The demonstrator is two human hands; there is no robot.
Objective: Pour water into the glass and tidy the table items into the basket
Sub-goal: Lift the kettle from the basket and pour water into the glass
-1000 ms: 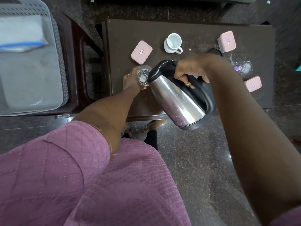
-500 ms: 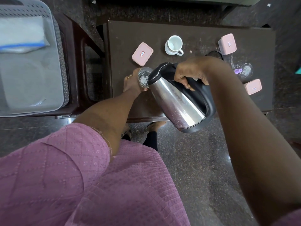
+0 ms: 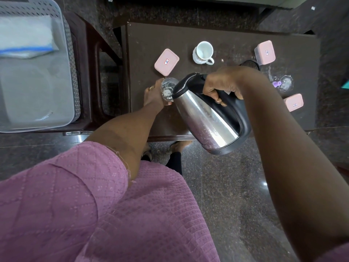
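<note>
Kettle [image 3: 205, 118] tipped, base out past the tabletop [image 3: 226, 35] front edge, spout right at the glass [image 3: 167, 89] by the left edge. R hand [image 3: 222, 86] fingers curled round the handle; L hand [image 3: 154, 95] wraps the glass (nearer one, steadying). Water in glass, level unclear. Basket [image 3: 69, 53] beyond the left edge holds a pale folded item; mug [image 3: 203, 52] looks empty.

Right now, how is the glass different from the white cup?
The glass is see-through; the cup is white with a handle. The left hand holds the glass; nothing touches the cup. The kettle tips its spout over the glass; the cup stands farther back. Both are upright, mouths up.
</note>
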